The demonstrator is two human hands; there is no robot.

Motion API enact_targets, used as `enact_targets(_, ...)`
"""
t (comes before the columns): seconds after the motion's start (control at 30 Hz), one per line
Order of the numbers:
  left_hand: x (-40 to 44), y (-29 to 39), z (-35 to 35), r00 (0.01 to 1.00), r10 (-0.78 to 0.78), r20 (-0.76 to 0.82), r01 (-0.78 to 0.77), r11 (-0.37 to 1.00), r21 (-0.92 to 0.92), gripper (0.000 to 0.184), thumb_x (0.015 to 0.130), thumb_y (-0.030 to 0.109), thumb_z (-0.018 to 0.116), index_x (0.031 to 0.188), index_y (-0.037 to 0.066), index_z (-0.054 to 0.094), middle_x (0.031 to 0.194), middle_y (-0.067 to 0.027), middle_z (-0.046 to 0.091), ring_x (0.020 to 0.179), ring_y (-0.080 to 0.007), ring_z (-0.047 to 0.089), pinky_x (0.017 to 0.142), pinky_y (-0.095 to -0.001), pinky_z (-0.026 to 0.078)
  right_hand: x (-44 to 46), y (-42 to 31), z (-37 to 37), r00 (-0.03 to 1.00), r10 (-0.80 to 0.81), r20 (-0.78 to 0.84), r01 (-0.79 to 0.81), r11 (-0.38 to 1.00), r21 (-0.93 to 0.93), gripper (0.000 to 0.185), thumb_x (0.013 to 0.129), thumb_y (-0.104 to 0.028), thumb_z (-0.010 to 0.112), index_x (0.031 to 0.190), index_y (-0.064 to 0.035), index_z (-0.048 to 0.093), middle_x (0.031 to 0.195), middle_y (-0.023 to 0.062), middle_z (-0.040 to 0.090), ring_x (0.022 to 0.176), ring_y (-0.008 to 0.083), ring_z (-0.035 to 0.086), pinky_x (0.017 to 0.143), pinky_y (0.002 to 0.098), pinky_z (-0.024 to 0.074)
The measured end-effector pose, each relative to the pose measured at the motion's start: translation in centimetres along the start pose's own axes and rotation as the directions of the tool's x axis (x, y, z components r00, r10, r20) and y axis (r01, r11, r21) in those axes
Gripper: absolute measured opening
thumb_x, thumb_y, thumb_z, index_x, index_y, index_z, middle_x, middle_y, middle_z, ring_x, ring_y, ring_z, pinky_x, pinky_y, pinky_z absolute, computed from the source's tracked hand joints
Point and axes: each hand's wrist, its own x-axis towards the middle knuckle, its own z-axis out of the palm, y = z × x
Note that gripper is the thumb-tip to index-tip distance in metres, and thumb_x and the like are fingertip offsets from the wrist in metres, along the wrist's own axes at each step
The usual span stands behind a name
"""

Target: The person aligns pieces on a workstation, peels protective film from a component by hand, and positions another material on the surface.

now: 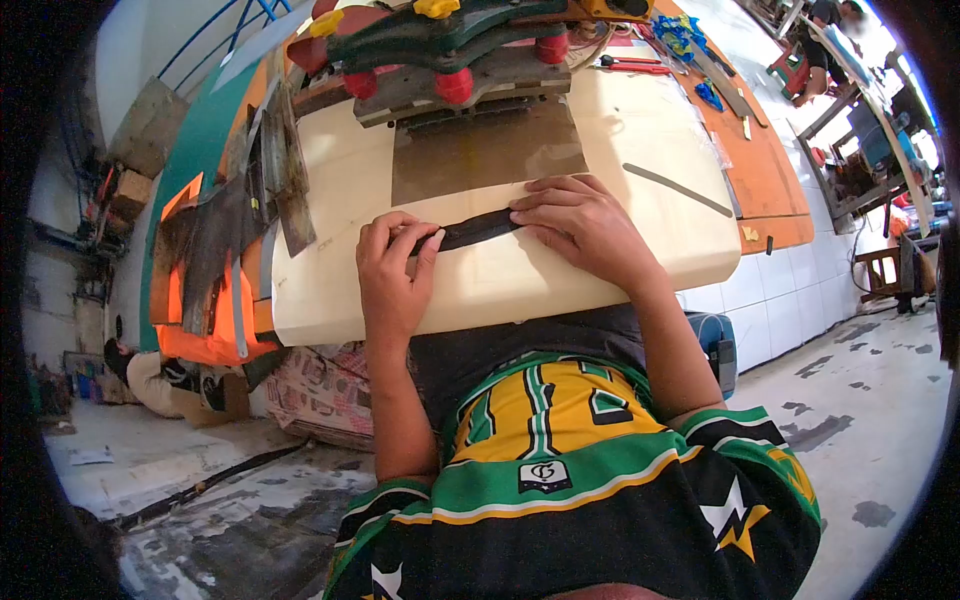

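Note:
A narrow black strip (478,231) stretches between my two hands over the cream-coloured work surface (350,180). Its left end is pinched between the thumb and fingers of my left hand (397,262). My right hand (585,228) has its fingers closed over the other end, palm down. What the strip is made of I cannot make out. Just beyond it, a brown translucent sheet (490,150) lies flat, its far edge under a dark machine head (450,50) with red knobs.
To the left, worn dark strips (285,170) and an orange cloth (240,310) lie at the table edge. A thin grey strip (678,189) rests at right. Red-handled cutters (635,65) and blue plastic (680,35) are farther back. Another person (825,45) is at far right.

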Motion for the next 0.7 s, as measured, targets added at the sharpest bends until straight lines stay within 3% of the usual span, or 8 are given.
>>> enact_targets(0.07, -0.35, -0.52, 0.08, 0.997, 0.074, -0.011, -0.073, 0.994, 0.079, 0.015, 0.097, 0.02, 0.08, 0.105, 0.008, 0.079, 0.113, -0.0064, 0.07, 0.107, -0.028, 0.066, 0.095, -0.044, 0.05, 0.09, -0.26, -0.19, 1.0, -0.004, -0.003, 0.004, 1.0, 0.01, 0.027, 0.103, -0.027, 0.069, 0.123, -0.0146, 0.082, 0.129, 0.0056, 0.077, 0.131, 0.0255, 0.065, 0.115, 0.0445, 0.0461)
enact_targets(0.13, -0.62, -0.39, 0.06, 0.997, 0.073, 0.001, -0.073, 0.994, 0.084, 0.014, 0.097, 0.02, 0.08, 0.104, 0.008, 0.08, 0.113, -0.0068, 0.072, 0.109, -0.0289, 0.066, 0.097, -0.0442, 0.049, 0.21, -0.69, -0.55, 1.0, 0.009, 0.009, -0.009, 1.0, -0.005, 0.024, 0.1, -0.02, 0.073, 0.12, -0.011, 0.083, 0.13, 0.006, 0.078, 0.132, 0.0259, 0.067, 0.116, 0.043, 0.0473)
enact_targets(0.5, -0.86, -0.13, 0.15, 0.997, 0.063, 0.04, -0.066, 0.994, 0.082, 0.017, 0.099, 0.024, 0.077, 0.107, 0.009, 0.08, 0.113, -0.0064, 0.076, 0.111, -0.0301, 0.068, 0.1, -0.0453, 0.048, -0.04, -0.64, -0.47, 0.999, 0.021, -0.05, -0.021, 1.0, 0.008, 0.015, 0.097, -0.015, 0.074, 0.108, -0.0059, 0.079, 0.121, 0.0084, 0.078, 0.126, 0.0298, 0.068, 0.113, 0.0435, 0.0499)
enact_targets(0.6, -0.84, -0.04, 0.16, 0.997, 0.066, 0.033, -0.069, 0.993, 0.097, 0.019, 0.1, 0.025, 0.077, 0.11, 0.009, 0.079, 0.116, -0.0064, 0.075, 0.114, -0.03, 0.068, 0.101, -0.0449, 0.048, -0.06, -0.73, -0.49, 0.996, -0.007, -0.087, 0.009, 1.0, 0.016, 0.014, 0.097, -0.016, 0.074, 0.106, -0.0066, 0.079, 0.118, 0.0091, 0.078, 0.121, 0.0308, 0.069, 0.11, 0.0445, 0.0515)
enact_targets(0.67, -0.77, -0.07, 0.04, 0.996, 0.061, 0.06, -0.068, 0.991, 0.114, 0.027, 0.102, 0.028, 0.074, 0.122, 0.01, 0.077, 0.131, -0.0083, 0.075, 0.125, -0.0314, 0.066, 0.109, -0.0462, 0.046, -0.06, -0.78, -0.49, 0.993, -0.026, -0.115, 0.029, 0.999, 0.027, 0.014, 0.097, -0.018, 0.074, 0.105, -0.0074, 0.08, 0.114, 0.0095, 0.078, 0.117, 0.0318, 0.07, 0.107, 0.0455, 0.0528)
enact_targets(0.7, -0.72, -0.2, 0.08, 0.996, 0.06, 0.058, -0.067, 0.991, 0.114, 0.027, 0.102, 0.028, 0.074, 0.122, 0.01, 0.077, 0.131, -0.0083, 0.075, 0.125, -0.0314, 0.066, 0.109, -0.0462, 0.046, -0.12, -0.75, -0.45, 0.992, -0.037, -0.124, 0.04, 0.999, 0.024, 0.014, 0.097, -0.018, 0.074, 0.104, -0.0072, 0.079, 0.114, 0.0094, 0.078, 0.116, 0.0316, 0.07, 0.106, 0.0453, 0.053)
